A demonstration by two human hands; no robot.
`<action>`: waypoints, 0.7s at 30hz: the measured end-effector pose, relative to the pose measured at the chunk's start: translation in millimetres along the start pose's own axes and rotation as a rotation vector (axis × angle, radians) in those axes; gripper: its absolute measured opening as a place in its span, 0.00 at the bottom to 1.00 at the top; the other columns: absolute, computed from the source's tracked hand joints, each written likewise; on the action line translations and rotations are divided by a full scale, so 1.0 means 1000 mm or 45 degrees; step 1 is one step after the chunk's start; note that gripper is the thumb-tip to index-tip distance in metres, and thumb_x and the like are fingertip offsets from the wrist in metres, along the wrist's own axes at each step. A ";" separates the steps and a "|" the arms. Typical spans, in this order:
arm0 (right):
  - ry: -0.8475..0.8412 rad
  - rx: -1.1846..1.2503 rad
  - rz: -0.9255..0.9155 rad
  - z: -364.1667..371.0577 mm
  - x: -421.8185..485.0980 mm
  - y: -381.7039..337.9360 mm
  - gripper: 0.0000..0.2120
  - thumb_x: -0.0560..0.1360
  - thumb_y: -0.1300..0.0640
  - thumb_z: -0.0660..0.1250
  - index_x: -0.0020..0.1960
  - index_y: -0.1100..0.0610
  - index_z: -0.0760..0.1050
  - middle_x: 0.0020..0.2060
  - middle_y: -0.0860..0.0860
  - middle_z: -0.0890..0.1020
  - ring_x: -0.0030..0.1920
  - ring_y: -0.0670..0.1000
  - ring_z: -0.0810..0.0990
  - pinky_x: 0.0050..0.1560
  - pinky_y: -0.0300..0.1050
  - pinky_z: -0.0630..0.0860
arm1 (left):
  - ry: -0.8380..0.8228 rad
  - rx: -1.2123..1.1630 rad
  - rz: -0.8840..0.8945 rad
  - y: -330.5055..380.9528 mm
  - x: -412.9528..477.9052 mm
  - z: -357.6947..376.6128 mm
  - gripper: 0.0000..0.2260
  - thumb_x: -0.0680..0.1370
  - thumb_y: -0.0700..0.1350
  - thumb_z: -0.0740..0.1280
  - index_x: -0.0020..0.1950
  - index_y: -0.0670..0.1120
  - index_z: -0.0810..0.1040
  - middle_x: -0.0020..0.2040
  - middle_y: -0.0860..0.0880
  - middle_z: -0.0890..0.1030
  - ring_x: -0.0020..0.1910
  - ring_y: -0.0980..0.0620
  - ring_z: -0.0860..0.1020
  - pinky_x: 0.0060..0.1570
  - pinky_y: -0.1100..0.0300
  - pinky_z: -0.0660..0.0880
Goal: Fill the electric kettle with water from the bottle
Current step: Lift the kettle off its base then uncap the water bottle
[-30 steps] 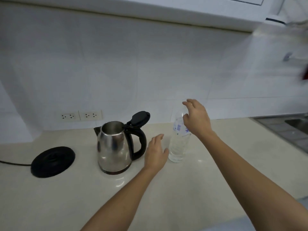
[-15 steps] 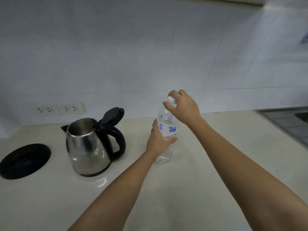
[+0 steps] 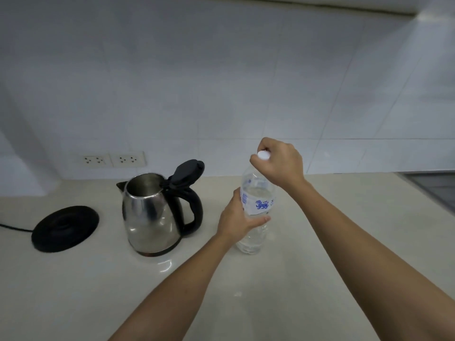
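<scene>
Bottle (image 3: 256, 210) stands upright, left hand (image 3: 236, 221) clasping its middle, right hand (image 3: 280, 163) pinching cap (image 3: 263, 155).

kettle (image 3: 150, 215): shiny polished metal | bottle (image 3: 256, 212): clear plastic | countertop (image 3: 73, 291): smooth, glossy

Both forearms extend forward, bare. Left hand (image 3: 236, 217), palm inward, wraps the water bottle (image 3: 256, 205) at mid-height; right hand (image 3: 280, 163), wrist bent downward, pinches the white cap (image 3: 263, 155) from above.
</scene>
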State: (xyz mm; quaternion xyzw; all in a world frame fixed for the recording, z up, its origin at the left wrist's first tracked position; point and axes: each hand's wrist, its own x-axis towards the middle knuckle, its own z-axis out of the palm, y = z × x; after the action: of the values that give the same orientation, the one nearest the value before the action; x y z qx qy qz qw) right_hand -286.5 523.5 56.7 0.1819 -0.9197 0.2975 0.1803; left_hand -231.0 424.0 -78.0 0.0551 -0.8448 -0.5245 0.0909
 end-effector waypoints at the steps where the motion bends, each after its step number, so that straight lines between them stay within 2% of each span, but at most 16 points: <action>1: 0.013 0.023 0.000 -0.001 0.000 -0.001 0.06 0.66 0.50 0.66 0.37 0.51 0.73 0.33 0.49 0.80 0.37 0.53 0.78 0.35 0.42 0.69 | -0.015 -0.007 0.006 0.002 -0.003 -0.002 0.35 0.63 0.59 0.78 0.64 0.57 0.65 0.56 0.61 0.78 0.54 0.56 0.78 0.53 0.58 0.77; 6: 0.026 0.106 -0.072 0.001 -0.032 -0.062 0.08 0.61 0.48 0.63 0.34 0.53 0.72 0.28 0.49 0.76 0.32 0.52 0.74 0.30 0.40 0.65 | -0.056 -0.067 0.066 -0.012 -0.047 -0.054 0.34 0.62 0.59 0.79 0.62 0.58 0.66 0.57 0.61 0.79 0.56 0.59 0.78 0.57 0.55 0.77; 12: 0.013 0.120 -0.028 0.028 -0.082 -0.153 0.07 0.63 0.49 0.65 0.33 0.52 0.70 0.27 0.47 0.74 0.32 0.51 0.72 0.29 0.39 0.62 | -0.074 -0.186 0.087 -0.045 -0.112 -0.137 0.41 0.63 0.56 0.80 0.70 0.58 0.62 0.63 0.61 0.77 0.62 0.61 0.76 0.64 0.53 0.75; 16: 0.010 0.153 0.064 0.058 -0.107 -0.205 0.07 0.65 0.51 0.66 0.37 0.55 0.75 0.31 0.48 0.80 0.37 0.53 0.77 0.31 0.40 0.66 | 0.053 -0.181 0.059 -0.074 -0.157 -0.182 0.45 0.64 0.53 0.80 0.73 0.59 0.57 0.65 0.63 0.73 0.64 0.62 0.74 0.64 0.60 0.72; 21: -0.073 0.190 -0.006 0.087 -0.127 -0.262 0.08 0.66 0.50 0.67 0.37 0.54 0.73 0.29 0.48 0.77 0.35 0.53 0.76 0.30 0.40 0.64 | 0.281 -0.126 0.005 -0.094 -0.189 -0.221 0.49 0.60 0.53 0.82 0.74 0.55 0.58 0.63 0.59 0.75 0.61 0.58 0.75 0.61 0.59 0.75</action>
State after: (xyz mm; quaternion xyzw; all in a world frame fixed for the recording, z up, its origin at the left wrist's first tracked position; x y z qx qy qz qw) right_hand -79.4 300.6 61.1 0.2056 -0.8993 0.3594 0.1404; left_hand 0.3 224.2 -84.1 0.1062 -0.8028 -0.5560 0.1870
